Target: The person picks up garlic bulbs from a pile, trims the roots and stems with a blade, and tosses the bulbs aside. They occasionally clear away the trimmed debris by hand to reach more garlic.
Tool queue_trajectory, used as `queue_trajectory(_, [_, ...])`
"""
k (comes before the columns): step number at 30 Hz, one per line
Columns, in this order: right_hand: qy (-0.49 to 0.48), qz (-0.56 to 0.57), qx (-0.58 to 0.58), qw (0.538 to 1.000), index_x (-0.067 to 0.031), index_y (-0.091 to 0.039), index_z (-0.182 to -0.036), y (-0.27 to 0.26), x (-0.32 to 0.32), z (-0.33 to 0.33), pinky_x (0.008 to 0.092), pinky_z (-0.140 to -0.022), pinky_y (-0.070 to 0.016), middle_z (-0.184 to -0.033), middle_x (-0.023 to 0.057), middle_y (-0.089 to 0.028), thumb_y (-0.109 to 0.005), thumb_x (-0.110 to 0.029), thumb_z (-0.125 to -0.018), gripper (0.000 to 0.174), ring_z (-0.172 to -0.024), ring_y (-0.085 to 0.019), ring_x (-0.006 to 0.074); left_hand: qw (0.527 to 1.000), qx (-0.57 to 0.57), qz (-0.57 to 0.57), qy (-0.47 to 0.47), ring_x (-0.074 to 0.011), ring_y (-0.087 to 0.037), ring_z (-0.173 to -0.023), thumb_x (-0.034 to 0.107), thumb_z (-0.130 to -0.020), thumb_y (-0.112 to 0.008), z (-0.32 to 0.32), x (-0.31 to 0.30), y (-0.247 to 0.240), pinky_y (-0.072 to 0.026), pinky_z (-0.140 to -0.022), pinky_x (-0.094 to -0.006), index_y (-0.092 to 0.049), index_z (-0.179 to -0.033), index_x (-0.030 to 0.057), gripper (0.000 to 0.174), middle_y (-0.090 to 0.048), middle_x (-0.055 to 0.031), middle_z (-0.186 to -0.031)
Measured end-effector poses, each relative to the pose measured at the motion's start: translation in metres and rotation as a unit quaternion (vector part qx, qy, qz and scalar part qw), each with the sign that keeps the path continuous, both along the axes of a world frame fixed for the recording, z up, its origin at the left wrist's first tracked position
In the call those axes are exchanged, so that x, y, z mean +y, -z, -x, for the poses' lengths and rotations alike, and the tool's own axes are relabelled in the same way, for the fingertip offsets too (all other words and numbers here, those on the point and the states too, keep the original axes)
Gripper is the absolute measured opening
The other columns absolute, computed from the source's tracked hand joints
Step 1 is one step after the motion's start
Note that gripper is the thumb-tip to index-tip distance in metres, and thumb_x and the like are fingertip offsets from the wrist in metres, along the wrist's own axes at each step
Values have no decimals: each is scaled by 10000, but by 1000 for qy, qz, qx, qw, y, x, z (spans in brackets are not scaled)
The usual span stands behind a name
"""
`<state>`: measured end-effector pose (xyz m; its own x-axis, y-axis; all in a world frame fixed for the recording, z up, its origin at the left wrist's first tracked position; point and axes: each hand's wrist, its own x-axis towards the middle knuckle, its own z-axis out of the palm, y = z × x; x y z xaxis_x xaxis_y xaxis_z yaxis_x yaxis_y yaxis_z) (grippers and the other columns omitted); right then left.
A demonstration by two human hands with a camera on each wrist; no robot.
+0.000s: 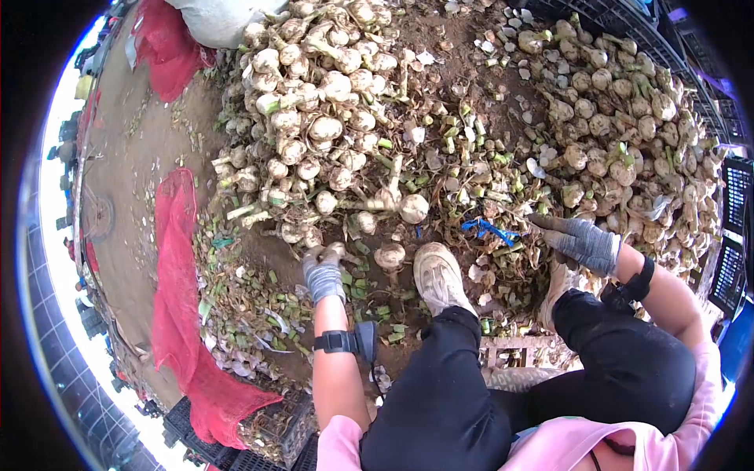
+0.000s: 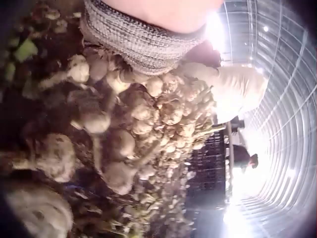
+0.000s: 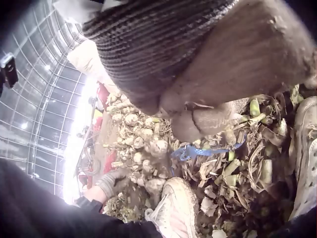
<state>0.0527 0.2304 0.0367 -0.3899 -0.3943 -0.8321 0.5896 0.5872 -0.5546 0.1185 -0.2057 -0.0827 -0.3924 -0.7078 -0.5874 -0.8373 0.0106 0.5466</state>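
In the head view the gloved left hand (image 1: pixel 323 273) is at the lower edge of a heap of pale bulbs with stems (image 1: pixel 326 129), its fingertips against a bulb (image 1: pixel 312 237). A single bulb (image 1: pixel 389 257) lies to its right. The left wrist view shows the glove cuff (image 2: pixel 143 42) above bulbs (image 2: pixel 119 176); the fingers are hidden there. The gloved right hand (image 1: pixel 583 243) hovers over trimmings, fingers extended leftward, right of a blue strip (image 1: pixel 488 231). In the right wrist view its brown-stained fingers (image 3: pixel 185 126) show above that strip (image 3: pixel 198 152), with no held thing visible.
Another bulb heap (image 1: pixel 613 118) lies at the right, near black crates (image 1: pixel 734 196). Red netting (image 1: pixel 177 275) stretches down the left side. A shoe (image 1: pixel 440 276) stands between the hands, and leaf scraps (image 1: pixel 259 306) cover the soil.
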Motion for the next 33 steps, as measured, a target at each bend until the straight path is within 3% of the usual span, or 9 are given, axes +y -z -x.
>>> queue_trajectory(5, [14, 5, -5, 1000, -136, -374, -1417, -11, 1, -2, 247, -546, -398, -691, -12, -488, -484, -397, -956, 542, -614, -452, 88, 934, -203, 189, 227, -308, -607, -978, 189, -713, -716, -12, -29, 74, -474, -862, -380, -520, -1150, 12, 510, -617, -203, -1073])
queue_trajectory(9, [19, -9, -1, 1000, -145, -380, -1415, -9, 7, -3, 243, -530, -397, -691, -12, -483, -485, -406, -955, 540, -614, -458, 88, 938, -247, 143, 195, -308, -605, -966, 98, -720, -694, -3, -12, 61, -480, -850, -372, -521, -1152, 18, 472, -613, -195, -1086])
queue_trajectory(11, [25, -6, -5, 1000, -130, -389, -1408, -9, 8, 0, 232, -524, -389, -714, -10, -497, -488, -403, -953, 539, -615, -453, 78, 980, 56, 40, 186, -273, -605, -943, 48, -738, -654, -5, -1, 61, -468, -864, -340, -535, -1161, 2, 442, -627, -161, -1071])
queue_trajectory(14, [-50, 20, 112, 992, -89, -398, -1384, -3, 9, 4, 316, -725, -455, -953, 129, -612, -484, -361, -952, 518, -811, -584, 210, 957, 217, -115, 152, -139, -562, -577, -52, -793, -631, 13, 33, 40, -475, -483, -266, -477, -1251, 118, 511, -591, -66, -923])
queue_trajectory(15, [-75, 52, 195, 977, -74, -402, -1373, 5, 11, 2, 356, -852, -460, -1089, 210, -628, -488, -332, -947, 506, -946, -634, 287, 949, 221, -206, 94, -108, -538, -542, -58, -796, -637, 32, 72, -28, -453, -437, -238, -483, -1245, 137, 513, -582, -45, -900])
queue_trajectory(20, [-193, 61, 440, 875, -121, -404, -1375, -23, -12, 10, 406, -613, -515, -862, 174, -626, -557, -300, -891, 539, -681, -630, 341, 879, 238, -339, 237, -146, -580, -849, 18, -746, -740, 53, 117, -89, -528, -755, -296, -463, -1234, 47, 561, -585, -67, -991])
queue_trajectory(25, [-227, 139, 554, 789, -162, -435, -1362, -44, -39, 21, 380, -501, -486, -772, 140, -614, -601, -319, -854, 557, -569, -603, 314, 712, 303, -578, 260, -207, -596, -960, 180, -975, -411, 55, 135, -109, -497, -905, -339, -459, -1226, 30, 296, -585, -109, -1071])
queue_trajectory(28, [-275, 113, 572, 764, -204, -344, -1419, -46, -48, 21, 384, -428, -440, -657, 115, -554, -540, -378, -888, 592, -484, -564, 283, 747, 308, -147, 571, -168, -580, -932, 267, -593, -848, 59, 154, -114, -481, -853, -277, -446, -1187, 20, 759, -580, -59, -1024])
queue_trajectory(33, [-285, 93, 578, 759, -243, -289, -1444, -47, -52, 18, 388, -407, -422, -616, 96, -522, -518, -419, -889, 626, -456, -542, 263, 773, 262, -111, 567, -145, -572, -886, 259, -493, -896, 58, 157, -114, -484, -826, -274, -432, -1166, 26, 850, -564, -25, -962])
